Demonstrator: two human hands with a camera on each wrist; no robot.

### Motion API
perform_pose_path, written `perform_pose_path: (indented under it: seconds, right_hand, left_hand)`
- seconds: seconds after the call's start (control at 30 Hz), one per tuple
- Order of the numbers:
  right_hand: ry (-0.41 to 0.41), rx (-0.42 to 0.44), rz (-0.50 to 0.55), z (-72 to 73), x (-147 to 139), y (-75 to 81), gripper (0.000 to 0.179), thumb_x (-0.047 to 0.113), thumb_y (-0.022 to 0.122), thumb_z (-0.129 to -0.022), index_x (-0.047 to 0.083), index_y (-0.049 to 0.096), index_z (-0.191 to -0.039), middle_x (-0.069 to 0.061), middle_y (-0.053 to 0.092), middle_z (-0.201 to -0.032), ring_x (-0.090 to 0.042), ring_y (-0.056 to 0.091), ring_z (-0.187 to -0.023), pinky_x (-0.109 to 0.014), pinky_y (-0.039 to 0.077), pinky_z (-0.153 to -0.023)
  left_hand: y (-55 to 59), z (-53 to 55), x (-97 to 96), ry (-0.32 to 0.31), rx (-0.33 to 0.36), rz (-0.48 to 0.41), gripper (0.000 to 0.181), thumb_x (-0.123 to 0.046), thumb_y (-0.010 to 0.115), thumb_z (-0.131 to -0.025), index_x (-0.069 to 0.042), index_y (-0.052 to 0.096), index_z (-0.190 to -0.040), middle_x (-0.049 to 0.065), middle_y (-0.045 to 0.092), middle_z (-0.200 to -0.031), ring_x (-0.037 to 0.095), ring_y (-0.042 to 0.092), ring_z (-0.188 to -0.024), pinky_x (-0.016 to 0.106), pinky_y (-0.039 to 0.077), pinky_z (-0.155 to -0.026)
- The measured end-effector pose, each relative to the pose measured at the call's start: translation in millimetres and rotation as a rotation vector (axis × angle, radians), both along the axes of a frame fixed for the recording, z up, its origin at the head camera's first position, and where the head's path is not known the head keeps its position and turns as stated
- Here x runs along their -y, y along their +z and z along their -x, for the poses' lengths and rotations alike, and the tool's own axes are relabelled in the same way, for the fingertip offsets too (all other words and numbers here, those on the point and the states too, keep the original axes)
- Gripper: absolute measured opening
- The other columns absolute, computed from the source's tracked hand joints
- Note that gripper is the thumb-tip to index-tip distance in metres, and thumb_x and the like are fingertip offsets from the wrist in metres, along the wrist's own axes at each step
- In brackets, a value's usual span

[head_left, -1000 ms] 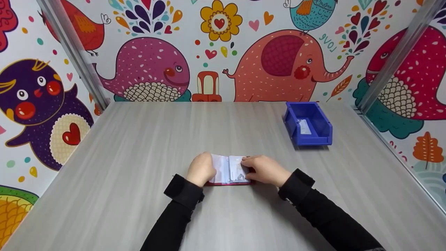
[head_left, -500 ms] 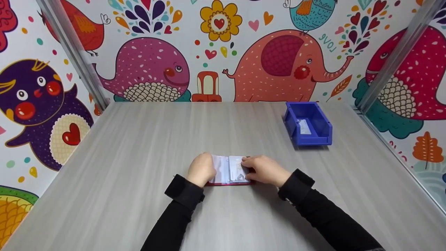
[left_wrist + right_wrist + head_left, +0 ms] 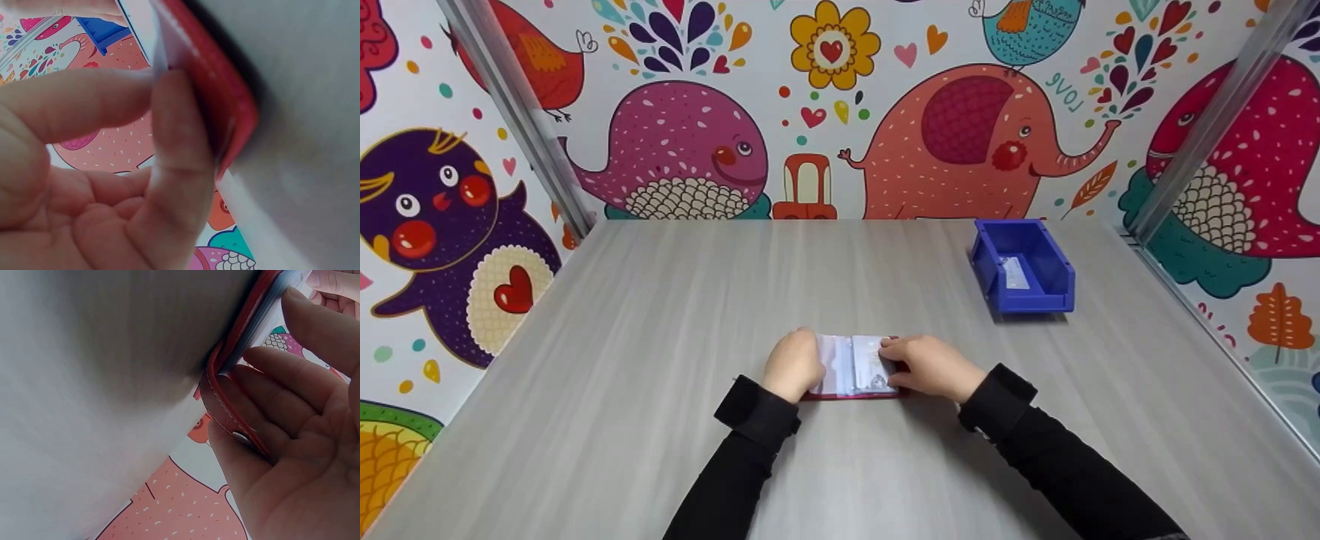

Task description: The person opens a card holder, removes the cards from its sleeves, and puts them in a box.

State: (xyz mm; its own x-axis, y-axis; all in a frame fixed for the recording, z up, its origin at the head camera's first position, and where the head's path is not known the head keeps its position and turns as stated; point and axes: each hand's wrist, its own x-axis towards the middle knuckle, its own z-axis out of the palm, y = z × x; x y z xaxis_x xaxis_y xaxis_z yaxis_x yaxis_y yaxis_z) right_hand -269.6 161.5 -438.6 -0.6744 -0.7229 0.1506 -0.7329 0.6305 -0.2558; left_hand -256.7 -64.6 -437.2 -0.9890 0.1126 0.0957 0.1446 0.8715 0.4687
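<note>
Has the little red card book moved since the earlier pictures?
No, not that I can see. In the head view, the red card book lies in the same spot, nearer than the blue bin and left of it.

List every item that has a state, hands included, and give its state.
Red card holder: open, on the table
Strap: unfastened
Left hand: pinches a leaf of the holder
Right hand: holds the holder's right side
Blue bin: upright, open-topped
White card-like piece: inside the bin; flat or leaning, cannot tell
</note>
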Motion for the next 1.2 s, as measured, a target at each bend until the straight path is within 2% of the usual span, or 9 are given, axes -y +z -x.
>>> perform_pose_path:
  seconds: [0.37, 0.47, 0.63, 0.8, 0.9, 1.07, 1.2]
  right_hand:
    - [0.006, -0.002, 0.011, -1.1, 0.0, -0.1, 0.032, 0.009, 0.078, -0.081, -0.002, 0.07, -0.111, -0.019, 0.066, -0.121, -0.034, 0.064, -0.107, -0.043, 0.052, -0.088]
    - [0.003, 0.004, 0.013, -1.0, -0.2, -0.7, 0.033, 0.009, 0.078, -0.081, -0.002, 0.07, -0.112, -0.019, 0.066, -0.121, -0.034, 0.064, -0.108, -0.043, 0.052, -0.089]
    - [-0.001, 0.01, 0.008, 0.1, -0.5, -1.6, 0.032, 0.009, 0.077, -0.082, -0.002, 0.07, -0.111, -0.02, 0.066, -0.122, -0.035, 0.064, -0.108, -0.044, 0.051, -0.089]
    - [0.009, 0.004, 0.016, 0.5, -1.4, -1.2, 0.029, 0.006, 0.077, -0.082, -0.003, 0.07, -0.109, -0.021, 0.066, -0.121, -0.034, 0.064, -0.109, -0.044, 0.052, -0.089]
    - [0.006, 0.008, 0.022, 0.3, -1.2, -1.2, 0.03, 0.005, 0.078, -0.082, -0.004, 0.07, -0.11, -0.021, 0.066, -0.121, -0.033, 0.064, -0.11, -0.044, 0.051, -0.09]
    - [-0.016, 0.026, 0.015, -0.6, -0.2, -1.3, 0.035, 0.006, 0.077, -0.083, -0.005, 0.069, -0.116, -0.021, 0.065, -0.123, -0.034, 0.063, -0.112, -0.045, 0.05, -0.093]
    - [-0.006, 0.011, 0.02, -0.6, -0.5, -2.1, 0.034, 0.005, 0.077, -0.082, -0.005, 0.069, -0.114, -0.022, 0.065, -0.121, -0.034, 0.063, -0.111, -0.045, 0.051, -0.092]
  left_hand:
    - [0.8, -0.7, 1.0, 0.027, -0.024, -0.008, 0.018, 0.009, 0.068, -0.071, 0.007, 0.062, -0.088, 0.019, 0.065, -0.089, 0.036, 0.064, -0.086, 0.046, 0.052, -0.082]
    - [2.3, -1.1, 0.2, 0.052, -0.059, -0.018, 0.016, 0.009, 0.066, -0.074, 0.008, 0.062, -0.089, 0.021, 0.064, -0.088, 0.038, 0.064, -0.086, 0.047, 0.053, -0.08]
    - [5.7, -2.4, -3.6, 0.079, -0.158, -0.073, 0.018, 0.008, 0.067, -0.078, 0.013, 0.061, -0.094, 0.024, 0.062, -0.091, 0.041, 0.064, -0.085, 0.049, 0.054, -0.077]
    - [7.5, -5.3, -9.0, 0.036, -0.192, -0.122, 0.018, 0.006, 0.071, -0.077, 0.01, 0.06, -0.091, 0.022, 0.061, -0.089, 0.04, 0.063, -0.085, 0.049, 0.052, -0.078]
    - [6.7, -6.3, -13.4, 0.001, -0.19, -0.128, 0.016, 0.004, 0.072, -0.077, 0.005, 0.059, -0.085, 0.018, 0.06, -0.085, 0.037, 0.062, -0.083, 0.048, 0.051, -0.077]
    - [5.9, -8.1, -21.0, -0.037, -0.169, -0.118, 0.016, 0.001, 0.073, -0.079, 0.006, 0.061, -0.088, 0.018, 0.062, -0.087, 0.037, 0.062, -0.085, 0.048, 0.051, -0.078]
    - [3.3, -9.1, -25.1, -0.06, -0.159, -0.136, 0.015, 0.002, 0.072, -0.079, 0.007, 0.065, -0.091, 0.019, 0.064, -0.088, 0.037, 0.063, -0.086, 0.047, 0.051, -0.078]
